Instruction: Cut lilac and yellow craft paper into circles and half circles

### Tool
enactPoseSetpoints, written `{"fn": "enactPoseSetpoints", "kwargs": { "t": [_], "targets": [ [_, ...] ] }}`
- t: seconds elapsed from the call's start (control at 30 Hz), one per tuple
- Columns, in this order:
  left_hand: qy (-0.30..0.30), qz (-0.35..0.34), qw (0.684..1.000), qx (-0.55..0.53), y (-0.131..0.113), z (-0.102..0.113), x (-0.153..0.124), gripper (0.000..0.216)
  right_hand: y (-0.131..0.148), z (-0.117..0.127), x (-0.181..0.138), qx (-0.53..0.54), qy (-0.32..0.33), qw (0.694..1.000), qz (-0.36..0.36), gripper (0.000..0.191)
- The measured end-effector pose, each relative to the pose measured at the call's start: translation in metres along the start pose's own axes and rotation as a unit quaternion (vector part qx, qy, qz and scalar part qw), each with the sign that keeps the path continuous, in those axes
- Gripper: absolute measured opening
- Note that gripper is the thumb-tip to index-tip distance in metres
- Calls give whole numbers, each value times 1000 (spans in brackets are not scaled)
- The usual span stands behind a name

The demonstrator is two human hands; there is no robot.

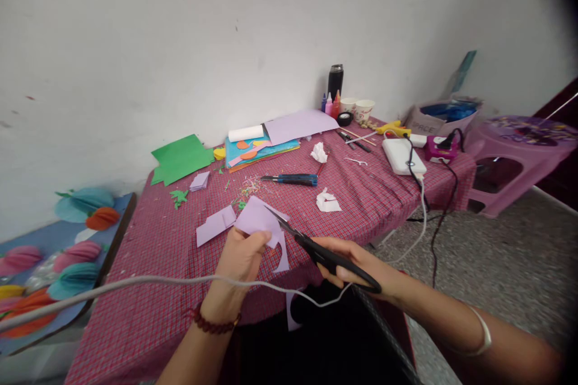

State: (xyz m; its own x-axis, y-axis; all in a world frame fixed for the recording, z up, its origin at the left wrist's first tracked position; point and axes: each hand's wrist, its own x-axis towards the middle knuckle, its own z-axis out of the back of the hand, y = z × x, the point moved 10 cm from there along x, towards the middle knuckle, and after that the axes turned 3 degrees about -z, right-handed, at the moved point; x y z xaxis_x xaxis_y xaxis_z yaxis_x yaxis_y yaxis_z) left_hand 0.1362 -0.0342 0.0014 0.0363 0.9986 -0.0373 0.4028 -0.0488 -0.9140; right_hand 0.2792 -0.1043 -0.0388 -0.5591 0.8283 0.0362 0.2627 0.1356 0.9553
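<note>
Surface [149, 270], red checked cloth, against a pale wall [180, 47]. Lilac paper [255, 213], presumably light and easily creased: pinched in the left grip [239, 252], best held by its edge, clear of the blades. Scissors [316, 247], likely rigid: right grip [368, 259] curled round the black handles. Utility knife [295, 179]: beyond both grips.

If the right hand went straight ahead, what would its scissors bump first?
Probably the purple paper in the left hand: the black scissors in the right hand overlap it here, though depth is unclear.
</note>
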Motion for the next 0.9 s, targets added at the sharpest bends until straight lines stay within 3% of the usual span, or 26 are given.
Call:
{"fn": "enactPoseSetpoints", "kwargs": {
  "t": [0.23, 0.9],
  "targets": [
    [33, 55, 997, 36, 28, -6, -11, 11, -5, 5, -1, 13, -10, 1000, 8, 70],
    [60, 130, 989, -29, 43, -13, -16, 24, 0, 11, -9, -11, -41, 999, -22, 64]
  ]
}}
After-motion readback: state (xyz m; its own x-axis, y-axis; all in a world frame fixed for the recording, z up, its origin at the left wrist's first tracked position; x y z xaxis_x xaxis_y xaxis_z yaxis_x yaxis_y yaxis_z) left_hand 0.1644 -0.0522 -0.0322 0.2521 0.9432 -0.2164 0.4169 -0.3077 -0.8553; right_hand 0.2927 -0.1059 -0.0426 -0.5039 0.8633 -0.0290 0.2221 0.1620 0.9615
